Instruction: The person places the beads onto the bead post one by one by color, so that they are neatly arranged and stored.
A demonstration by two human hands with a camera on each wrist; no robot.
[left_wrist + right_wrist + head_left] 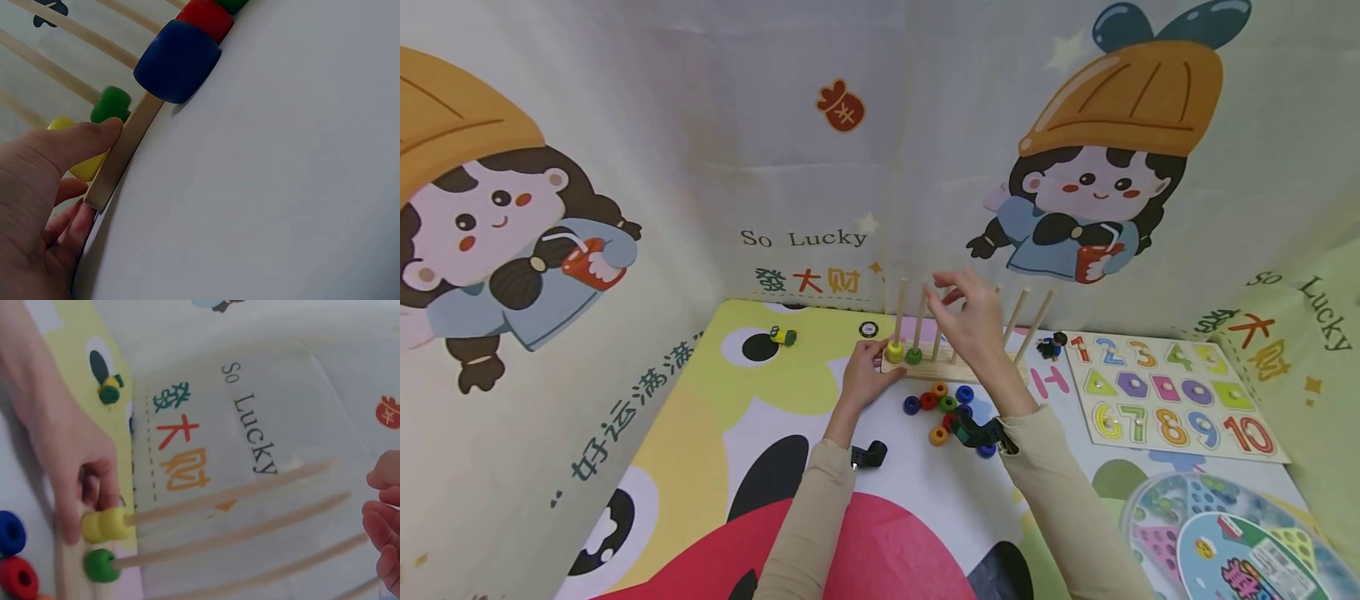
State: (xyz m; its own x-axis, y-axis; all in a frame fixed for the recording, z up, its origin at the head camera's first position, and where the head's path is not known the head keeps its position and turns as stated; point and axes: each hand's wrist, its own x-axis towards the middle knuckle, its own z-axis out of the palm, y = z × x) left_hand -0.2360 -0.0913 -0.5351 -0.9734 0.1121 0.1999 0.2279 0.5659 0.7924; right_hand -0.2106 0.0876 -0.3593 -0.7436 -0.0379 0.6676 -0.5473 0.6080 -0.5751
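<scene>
A wooden peg stand (936, 368) with a row of upright rods stands near the back of the table. My left hand (865, 375) grips its left end, thumb on the front of the base and fingers behind. Yellow beads (107, 525) sit stacked low on the leftmost rod, and one green bead (913, 357) sits at the bottom of the second. Up by the rod tops is my right hand (973, 321), its fingers loosely bent. In the right wrist view its thumb and fingertips (382, 528) are apart, with no bead visible between them.
Loose beads in blue (912, 405), red (928, 401), orange (938, 436) and green lie before the stand. To the right are a number puzzle board (1176, 396), a small dark figure (1052, 346) and a round bead box (1150, 508). A small yellow-green toy (783, 336) lies back left.
</scene>
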